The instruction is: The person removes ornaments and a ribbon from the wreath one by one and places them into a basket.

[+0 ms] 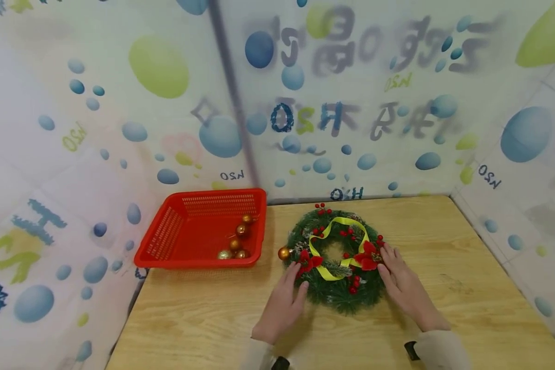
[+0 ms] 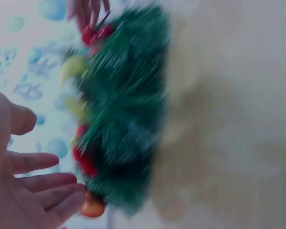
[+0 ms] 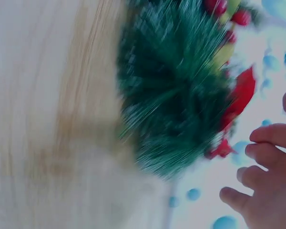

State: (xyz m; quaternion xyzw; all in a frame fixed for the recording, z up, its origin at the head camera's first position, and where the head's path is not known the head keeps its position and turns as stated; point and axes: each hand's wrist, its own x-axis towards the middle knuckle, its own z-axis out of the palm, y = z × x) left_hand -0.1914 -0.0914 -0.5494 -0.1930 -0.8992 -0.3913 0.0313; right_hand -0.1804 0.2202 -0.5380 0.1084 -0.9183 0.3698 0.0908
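A green Christmas wreath lies on the wooden table, trimmed with red flowers, red berries and a yellow ribbon. An orange-gold bauble sits at its left edge. My left hand is at the wreath's lower left, fingers extended near a red flower. My right hand is at the right side, its fingers beside the other red flower. In the left wrist view the left hand shows spread fingers near the bauble. The right hand has loosely bent fingers, apart from the wreath in the right wrist view.
A red plastic basket stands to the left on the wooden table, with several gold and copper baubles at its right side. A patterned curtain hangs behind the table and along both sides.
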